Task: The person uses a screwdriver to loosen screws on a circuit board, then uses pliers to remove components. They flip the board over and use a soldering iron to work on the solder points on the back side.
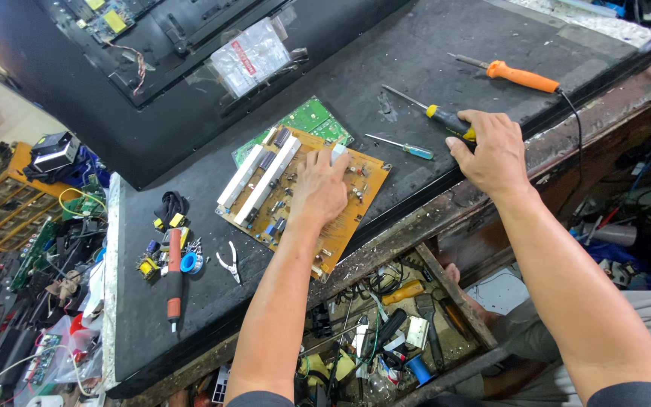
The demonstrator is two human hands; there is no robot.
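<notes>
The person's left hand (319,190) lies flat on the tan rectangular circuit board (303,197) with two long white connector strips, its fingers spread only a little and pressed down on the board's upper edge, gripping nothing that I can make out. That board sits tilted near the middle of the dark, scuffed surface (386,68), overlapping a green circuit board (312,117) that peeks out just behind it. To the right of the tan board, the right hand (491,154) rests on the surface with its fingers curled over the handle of a yellow-and-black screwdriver (440,117), whose metal shaft points up and away from the board; whether the fingers have fully closed around it I cannot tell. Between the tan board and that hand lies a small screwdriver with a clear blue handle (404,147). Further beyond, well apart from the board, sits an orange-handled soldering iron (518,75) with a black cord. To the left of the tan board are small white-handled pliers (229,263), a red-and-black tool shaped like a thick pen (174,275), a blue roll (190,263) and scattered small components. Below the board, past the worn edge of the surface, an open wooden drawer (461,301) is crammed with tools and wires.
</notes>
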